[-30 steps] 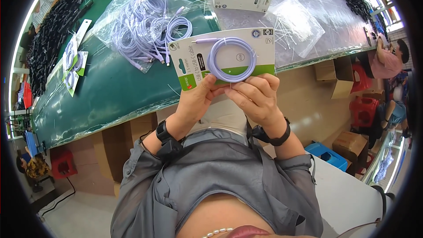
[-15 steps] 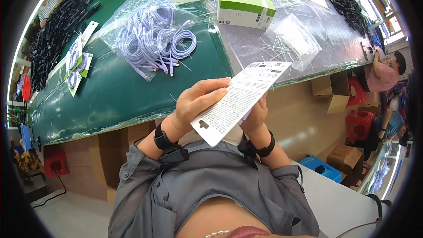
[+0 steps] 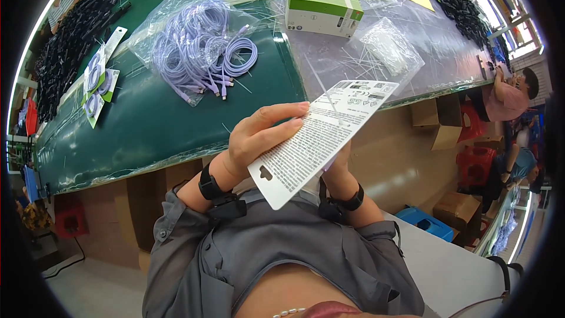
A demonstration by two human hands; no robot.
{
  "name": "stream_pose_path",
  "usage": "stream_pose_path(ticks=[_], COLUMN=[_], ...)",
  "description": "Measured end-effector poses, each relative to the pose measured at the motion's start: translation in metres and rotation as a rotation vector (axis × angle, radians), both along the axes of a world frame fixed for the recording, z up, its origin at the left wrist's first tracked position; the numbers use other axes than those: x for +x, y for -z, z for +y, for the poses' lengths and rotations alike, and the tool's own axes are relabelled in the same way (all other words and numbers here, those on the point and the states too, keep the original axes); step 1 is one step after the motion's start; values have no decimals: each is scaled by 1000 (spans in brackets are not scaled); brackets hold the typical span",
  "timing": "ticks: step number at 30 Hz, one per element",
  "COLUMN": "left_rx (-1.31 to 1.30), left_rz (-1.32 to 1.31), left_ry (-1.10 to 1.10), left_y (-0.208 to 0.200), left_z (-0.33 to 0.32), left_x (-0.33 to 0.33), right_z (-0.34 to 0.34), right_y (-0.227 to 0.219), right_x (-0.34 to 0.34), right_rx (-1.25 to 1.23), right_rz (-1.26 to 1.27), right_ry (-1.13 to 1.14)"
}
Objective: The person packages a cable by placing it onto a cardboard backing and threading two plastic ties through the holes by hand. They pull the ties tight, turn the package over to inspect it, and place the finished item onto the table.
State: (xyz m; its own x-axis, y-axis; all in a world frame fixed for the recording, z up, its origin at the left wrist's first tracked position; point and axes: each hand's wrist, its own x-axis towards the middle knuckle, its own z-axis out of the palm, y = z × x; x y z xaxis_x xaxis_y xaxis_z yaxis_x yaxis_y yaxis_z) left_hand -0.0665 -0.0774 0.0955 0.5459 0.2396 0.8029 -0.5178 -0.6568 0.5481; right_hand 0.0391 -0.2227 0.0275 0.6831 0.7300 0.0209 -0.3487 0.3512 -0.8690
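A white printed packaging card (image 3: 315, 144) with a hang hole at its near end is held tilted above my lap. My left hand (image 3: 265, 135) grips its left side, two fingers lying on the printed face and the thumb hidden behind. Across the card's upper part runs a thin whitish strip (image 3: 329, 103) that looks like a cable tie, standing out past the far edge. Behind the card is my right hand (image 3: 338, 165), its fingers mostly covered, with a bit of something lilac beside it. Beyond my left hand, coiled lilac cables (image 3: 197, 47) lie in a clear bag on the green table.
A stack of green-and-white cards (image 3: 323, 9) stands at the far middle, beside a bag of white cable ties (image 3: 385, 47). Carded cables (image 3: 99, 82) lie at the left, near a black heap (image 3: 70, 41). Cardboard boxes (image 3: 438, 118) and people are at the right.
The card has tilted, its near end lower and its face turned more toward me. The thin whitish strip now shows across it. My right hand is more hidden behind the card.
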Motion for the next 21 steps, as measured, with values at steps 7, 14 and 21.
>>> stream_pose_path(ticks=[7,14,21], left_rx=[120,90,189], left_rz=[6,57,78], left_ry=[37,97,94], left_y=[-8,-6,-11], left_z=[1,0,1], left_x=[-3,-9,-7], right_z=[-17,-16,-12], right_y=[22,10,92], right_x=[-9,-5,-5], right_rx=[-341,432,176], right_rz=[143,469,557], right_ry=[-169,-524,-532])
